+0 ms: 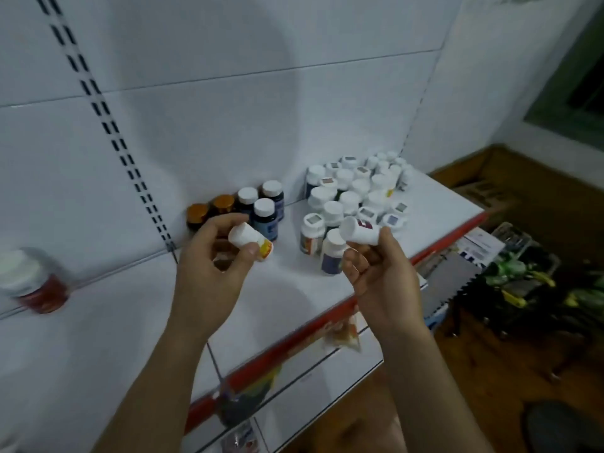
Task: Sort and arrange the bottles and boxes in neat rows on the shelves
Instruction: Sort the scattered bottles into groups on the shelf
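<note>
As we sort, L hand [209, 259] pinches yellow-label bottle [250, 240], R hand [379, 276] grips red-label bottle [358, 235]. Tilted, prob. to compare labels.

A white tiled wall [483, 76] rises at the far right, a green window frame [565, 89] beside it. On the brown wooden floor [490, 371] at right sits a dark crate [490, 302] of green and yellow items [511, 268]. A dark round object [562, 426] lies nearer.
</note>
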